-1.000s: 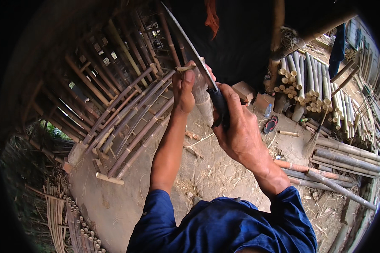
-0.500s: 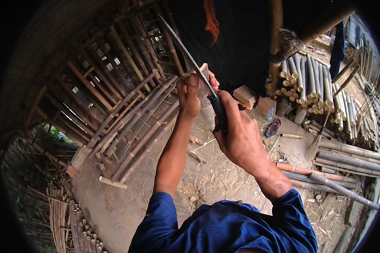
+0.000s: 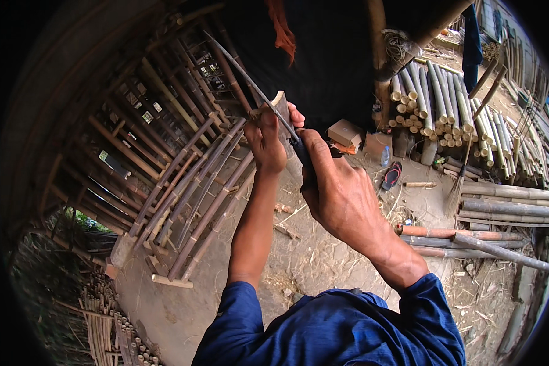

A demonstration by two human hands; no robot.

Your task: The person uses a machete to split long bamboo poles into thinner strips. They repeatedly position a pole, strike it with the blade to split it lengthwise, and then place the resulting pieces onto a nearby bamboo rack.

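Observation:
My right hand (image 3: 341, 186) is wrapped round the dark handle of what looks like a hand saw, its long thin blade (image 3: 243, 73) pointing up and to the left. The blade is seen nearly edge-on, so its teeth do not show. It lies across a greyish bamboo piece (image 3: 279, 100) with a pale cut top end, close to my left hand (image 3: 268, 145). My left fingers and thumb are closed round this piece just below its top. Its lower part runs down behind my right hand, partly hidden.
A bamboo frame (image 3: 192, 213) stands at left. Stacked bamboo poles (image 3: 436, 100) lie at the back right, more poles (image 3: 463, 238) at right. Near them are a cardboard box (image 3: 346, 132), a plastic bottle (image 3: 385, 156), a sandal (image 3: 392, 175) and a broom (image 3: 456, 192). Scraps litter the floor.
The view has shifted slightly, so the background sits differently. Both hands still hold the saw and bamboo piece; the handle shows less behind my right hand.

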